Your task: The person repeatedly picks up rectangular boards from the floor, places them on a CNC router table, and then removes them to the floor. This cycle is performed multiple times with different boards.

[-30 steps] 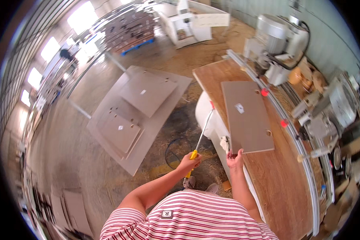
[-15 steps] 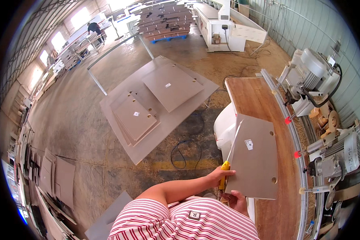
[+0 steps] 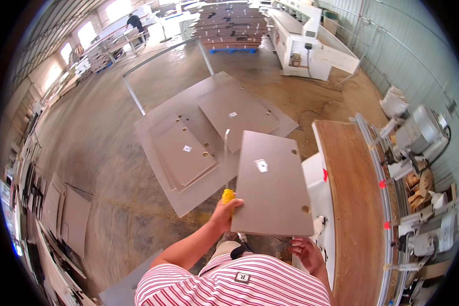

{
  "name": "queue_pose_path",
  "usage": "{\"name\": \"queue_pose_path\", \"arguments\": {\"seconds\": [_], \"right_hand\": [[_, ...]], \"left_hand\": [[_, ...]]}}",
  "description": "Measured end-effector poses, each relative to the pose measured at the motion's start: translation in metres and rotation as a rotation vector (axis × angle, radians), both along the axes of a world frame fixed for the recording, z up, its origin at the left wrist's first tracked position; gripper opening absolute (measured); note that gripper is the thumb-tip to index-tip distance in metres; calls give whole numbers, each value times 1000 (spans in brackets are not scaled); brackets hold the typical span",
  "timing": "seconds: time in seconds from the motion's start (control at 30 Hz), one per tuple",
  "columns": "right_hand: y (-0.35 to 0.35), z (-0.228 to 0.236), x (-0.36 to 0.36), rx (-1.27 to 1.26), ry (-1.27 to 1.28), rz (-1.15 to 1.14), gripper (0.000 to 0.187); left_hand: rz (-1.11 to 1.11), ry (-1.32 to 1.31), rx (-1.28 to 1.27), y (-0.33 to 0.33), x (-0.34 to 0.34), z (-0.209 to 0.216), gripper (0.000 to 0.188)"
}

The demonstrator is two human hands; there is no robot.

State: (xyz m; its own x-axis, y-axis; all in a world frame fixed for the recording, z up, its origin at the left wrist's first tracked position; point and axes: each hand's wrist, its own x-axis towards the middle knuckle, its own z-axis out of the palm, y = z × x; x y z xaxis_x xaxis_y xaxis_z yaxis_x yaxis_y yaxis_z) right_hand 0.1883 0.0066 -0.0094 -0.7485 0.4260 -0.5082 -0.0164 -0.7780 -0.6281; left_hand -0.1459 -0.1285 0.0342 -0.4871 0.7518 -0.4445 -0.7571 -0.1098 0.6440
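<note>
A grey-brown board with two round holes along its right side and a small white label is held up in front of me. My left hand grips its left edge. The same hand is closed around a yellow-handled tool, whose long thin rod points up beside the board; its exact kind is unclear. Just below the board's lower right corner is my right hand, fingers bent and apart; whether its fingertips touch the edge is hard to tell.
Similar boards lie on a larger sheet ahead. A wooden-topped bench with a metal rail and motors runs along my right. More panels lean at left. Far off stand a board stack, a white machine and a person.
The board has moved left, off the bench and over the floor, with the left hand and yellow-handled tool. My right hand has come away from its earlier place at the board's lower left.
</note>
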Motion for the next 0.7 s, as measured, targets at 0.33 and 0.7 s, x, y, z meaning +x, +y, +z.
{"name": "queue_pose_path", "arguments": {"seconds": [0.33, 0.7], "right_hand": [[3, -75, -153, -323, -301, -231, 16], [-9, -93, -157, -299, -484, -336, 14]], "left_hand": [[429, -3, -130, -94, -199, -90, 31], [588, -237, -109, -130, -335, -239, 29]]}}
